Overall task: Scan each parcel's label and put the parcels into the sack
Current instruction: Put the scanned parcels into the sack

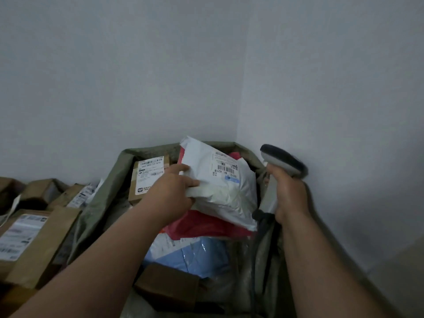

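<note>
Over the well-filled sack [103, 203], your left hand [174, 191] grips a white parcel [220, 187]; your right hand [290, 198] clasps the scanner [282, 162]; boxes [34, 239] at left remain.

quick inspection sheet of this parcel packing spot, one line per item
surface: not visible; boxes and sack cover it
job's things: green sack open, holding white mailer, red bag, blue bag, labelled box
clutter: cardboard boxes piled left of the sack
hands: left hand grips the white mailer; right hand holds the scanner
cables: dark lead hangs from the scanner handle
surroundings: plain wall corner
</note>
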